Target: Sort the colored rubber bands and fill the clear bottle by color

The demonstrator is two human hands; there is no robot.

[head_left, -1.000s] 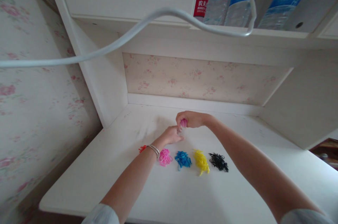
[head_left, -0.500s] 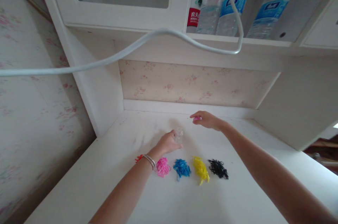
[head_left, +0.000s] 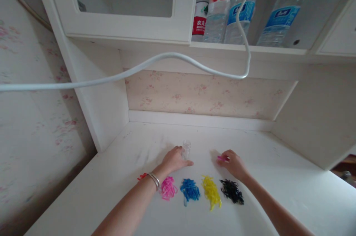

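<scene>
My left hand [head_left: 174,160], with bracelets at the wrist, curls around a small clear jar [head_left: 186,149] standing on the white tabletop. Between the fingertips of my right hand [head_left: 233,163] is a small pink object [head_left: 221,158]; its exact kind is too small to make out. This hand is low over the table, to the right of the jar. In front of the hands lies a row of small rubber-band piles: red [head_left: 142,176], pink [head_left: 168,188], blue [head_left: 190,190], yellow [head_left: 211,192] and black [head_left: 233,191]. My left forearm partly covers the red pile.
A white cable [head_left: 167,56] crosses the view above the table. Overhead, a cabinet shelf [head_left: 250,49] holds several plastic bottles [head_left: 219,10]. White side panels [head_left: 104,106] and a floral-papered back wall [head_left: 178,91] bound the tabletop [head_left: 155,213].
My right hand has come from the back of the table toward me and slightly right, still pinching the pink object. My left hand stays at the jar. The view has tilted slightly upward.
</scene>
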